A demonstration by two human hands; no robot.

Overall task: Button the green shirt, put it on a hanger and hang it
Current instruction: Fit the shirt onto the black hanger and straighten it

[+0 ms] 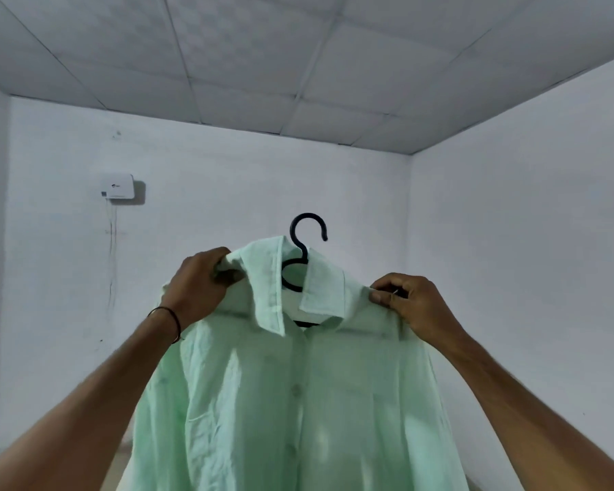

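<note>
left grip (pixel 199 278) curled on green shirt (pixel 298 402) shoulder | right grip (pixel 412 306) pinching other shoulder, perhaps hanger (pixel 307 235) end

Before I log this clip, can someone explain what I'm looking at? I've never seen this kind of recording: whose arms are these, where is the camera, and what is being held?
There is no machine here: a person works with bare hands, and the single picture comes from a camera worn on their head, so the arms reach in from below. The left hand grips one shoulder of a green shirt and the right hand pinches the other shoulder, holding it up before a white wall. A black hanger sits inside the shirt; its hook pokes out of the collar and hangs on nothing yet. No table shows in this view, only walls, a tiled ceiling and a small white box on the wall.
</note>
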